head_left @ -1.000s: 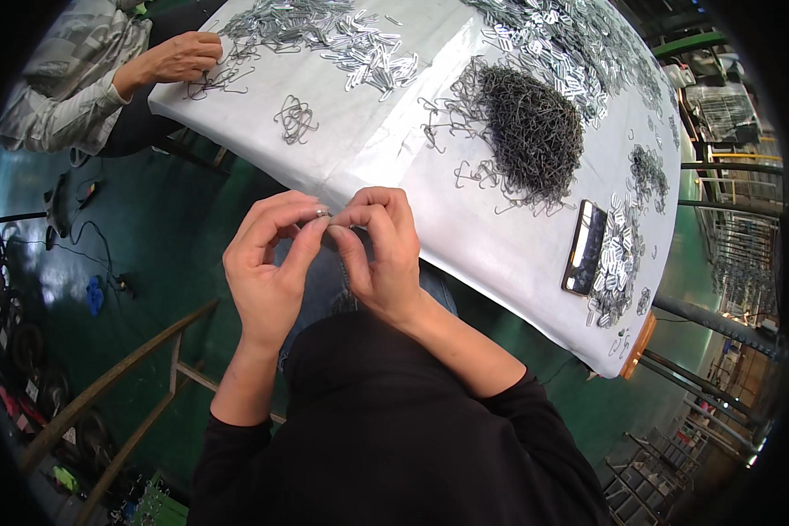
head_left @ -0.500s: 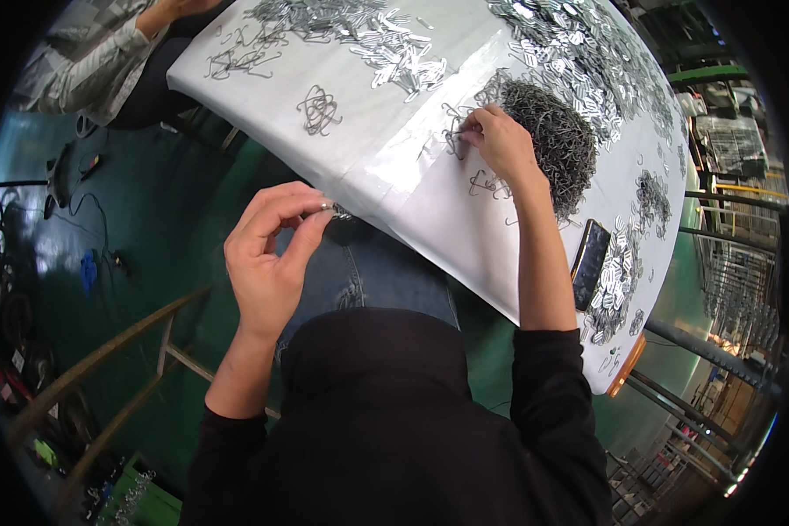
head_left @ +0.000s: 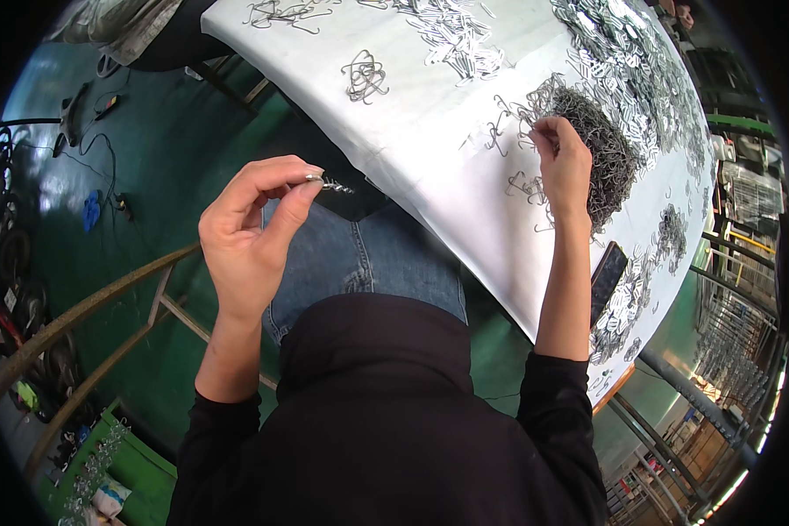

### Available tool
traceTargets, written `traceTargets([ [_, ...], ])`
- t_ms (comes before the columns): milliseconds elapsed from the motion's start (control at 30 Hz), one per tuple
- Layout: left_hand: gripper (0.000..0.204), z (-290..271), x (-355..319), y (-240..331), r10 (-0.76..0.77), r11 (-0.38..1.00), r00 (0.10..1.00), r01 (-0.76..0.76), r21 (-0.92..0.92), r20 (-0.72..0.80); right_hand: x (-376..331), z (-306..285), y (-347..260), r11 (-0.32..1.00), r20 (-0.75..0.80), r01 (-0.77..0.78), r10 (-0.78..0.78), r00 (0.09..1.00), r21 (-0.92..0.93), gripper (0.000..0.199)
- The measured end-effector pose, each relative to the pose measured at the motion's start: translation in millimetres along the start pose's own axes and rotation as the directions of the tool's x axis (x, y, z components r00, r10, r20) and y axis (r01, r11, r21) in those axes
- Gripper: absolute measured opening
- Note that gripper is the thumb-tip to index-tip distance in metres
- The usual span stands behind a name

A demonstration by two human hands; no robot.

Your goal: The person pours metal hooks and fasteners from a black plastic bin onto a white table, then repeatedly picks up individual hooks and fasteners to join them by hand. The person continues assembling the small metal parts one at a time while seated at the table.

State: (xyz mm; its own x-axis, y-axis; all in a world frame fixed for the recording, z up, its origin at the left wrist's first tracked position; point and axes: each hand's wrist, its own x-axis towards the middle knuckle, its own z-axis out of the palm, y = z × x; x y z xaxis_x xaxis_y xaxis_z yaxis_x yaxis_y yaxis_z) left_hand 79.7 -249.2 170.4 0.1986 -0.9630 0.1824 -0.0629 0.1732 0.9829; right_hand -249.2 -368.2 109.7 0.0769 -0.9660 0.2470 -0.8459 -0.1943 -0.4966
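Note:
My left hand is raised over my lap, thumb and fingers pinched on a small metal spring piece. My right hand reaches out onto the white table and its fingertips pinch at a wire hook on the near edge of a dark heap of wire hooks. Loose wire hooks lie scattered around that hand.
A small tangle of wire and piles of flat shiny metal clips lie farther along the table. A dark phone rests near the table's right edge beside more clips. Metal racks stand at the right, green floor with cables at the left.
My right hand left the left hand and went out to the dark heap of wire hooks. The left hand stays up with the small piece. The view has shifted.

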Motion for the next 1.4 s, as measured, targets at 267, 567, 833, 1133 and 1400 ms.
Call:
traceTargets([
  [267, 0.014, 0, 0, -2, -0.006, 1.0, 0.999, 0.006, -0.012, -0.039, -12, 0, -38, 0.686, 0.209, -0.366, 0.305, 0.929, 0.629, 0.012],
  [567, 0.012, 5, -1, -6, 0.023, 1.0, 0.997, -0.021, 0.021, -0.068, -32, 3, -159, 0.193, 0.49, -0.483, 0.014, 0.871, 0.854, 0.008],
  [833, 0.016, 3, -2, 0, 0.079, 0.992, 0.995, -0.073, 0.106, -0.058, -30, 8, -203, 0.281, 0.413, -0.366, -0.132, 0.901, 0.887, 0.007],
  [1133, 0.032, 5, 5, -11, 0.207, 0.975, 0.976, -0.201, 0.092, -0.062, -38, 27, -205, 0.529, -0.002, 0.078, -0.142, 0.99, 0.845, 0.01],
  [1400, 0.011, 53, 123, -80, 0.159, 0.916, 0.967, -0.22, 0.335, 0.198, -56, 21, -196, 0.534, 0.026, 0.032, -0.101, 0.995, 0.845, 0.008],
])
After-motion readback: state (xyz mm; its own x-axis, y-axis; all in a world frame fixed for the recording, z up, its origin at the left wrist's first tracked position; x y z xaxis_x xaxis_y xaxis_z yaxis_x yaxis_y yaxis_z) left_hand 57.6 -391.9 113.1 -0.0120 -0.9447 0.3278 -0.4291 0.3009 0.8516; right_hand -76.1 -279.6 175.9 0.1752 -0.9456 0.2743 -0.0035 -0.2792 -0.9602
